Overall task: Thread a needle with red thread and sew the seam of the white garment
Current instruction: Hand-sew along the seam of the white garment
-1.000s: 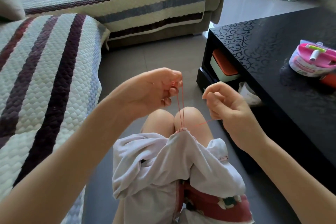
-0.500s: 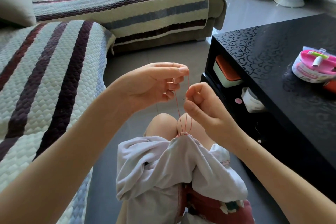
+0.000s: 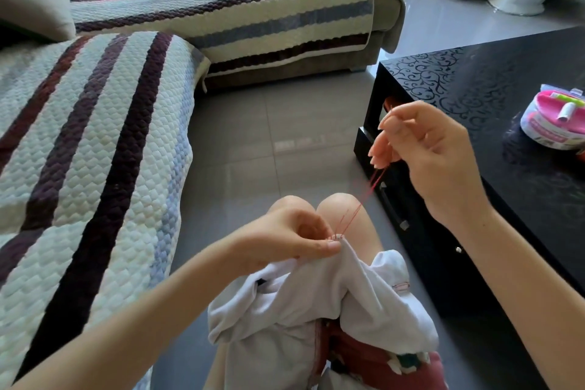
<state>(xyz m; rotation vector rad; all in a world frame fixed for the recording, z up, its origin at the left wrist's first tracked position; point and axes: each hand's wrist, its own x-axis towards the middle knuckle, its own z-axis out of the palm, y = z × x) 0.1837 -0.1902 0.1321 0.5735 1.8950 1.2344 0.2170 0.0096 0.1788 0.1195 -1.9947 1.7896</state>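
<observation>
White garment [image 3: 319,304], draped over knees [image 3: 294,206]: seam peak pinched by left hand [image 3: 285,241] fingers [image 3: 332,245]; red thread [image 3: 364,199] slants taut up-right to right hand [image 3: 440,155], curled fingers pinching it; needle not discernible.

Down at 6 o'clock the white garment [image 3: 316,310] lies bunched on the person's lap [image 3: 343,210], bare knees showing beyond it. At 3 o'clock the glossy black table [image 3: 474,79] carries a pink-and-white sewing kit [image 3: 550,127]. The grey tiled floor [image 3: 269,136] bears that table and the striped sofa [image 3: 95,136] at 9 o'clock.
</observation>
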